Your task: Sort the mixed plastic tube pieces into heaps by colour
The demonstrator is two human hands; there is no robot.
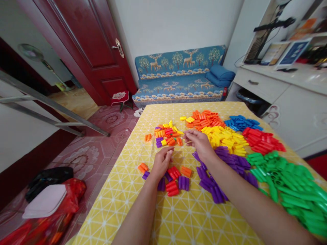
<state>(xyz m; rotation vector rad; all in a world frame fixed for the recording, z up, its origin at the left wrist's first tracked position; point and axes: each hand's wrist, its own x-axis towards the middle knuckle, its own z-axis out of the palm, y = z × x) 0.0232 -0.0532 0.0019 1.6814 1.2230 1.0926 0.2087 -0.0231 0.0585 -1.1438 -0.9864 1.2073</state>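
Note:
My right hand is closed in a pinch at the left edge of the yellow pile; whatever its fingertips hold is too small to make out. Lower and to the left, my left hand has its thumb and fingers curled close together, and their contents are hidden. Beyond it lies a cluster of mixed orange, purple, yellow and red tube-like plastic pieces. Around my left wrist are small joined groups, including red pieces, purple pieces and orange pieces. My right forearm passes over the purple pile.
Sorted piles of orange, yellow, blue, red and green pieces cover the right side of the yellow-patterned table. A blue sofa stands behind it. Bags lie on the floor at left.

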